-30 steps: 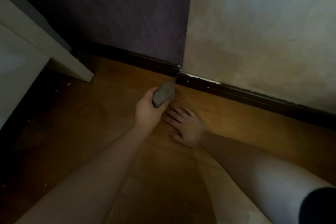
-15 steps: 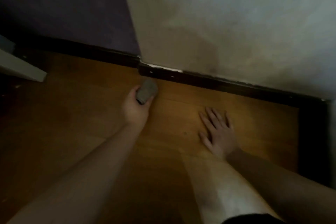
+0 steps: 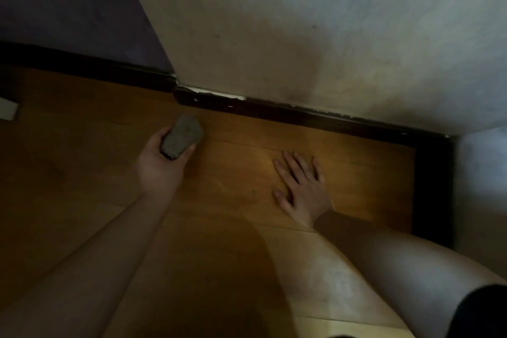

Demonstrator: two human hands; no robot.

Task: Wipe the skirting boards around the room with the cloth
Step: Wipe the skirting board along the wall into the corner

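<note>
Two hands were recorded over the wooden floor [image 3: 82, 173]. Left hand [image 3: 162, 164]: grip closed round the wadded grey cloth [image 3: 182, 136], held just short of the dark skirting board [image 3: 274, 111], near its chipped outer corner, not touching it. Right hand [image 3: 300, 186]: laid flat on the floor, fingers straight and spread, nothing held, judged a brace. Advice noted: cloth to be pressed flat to the board's face and drawn along it, with care at the flaking top edge.
</note>
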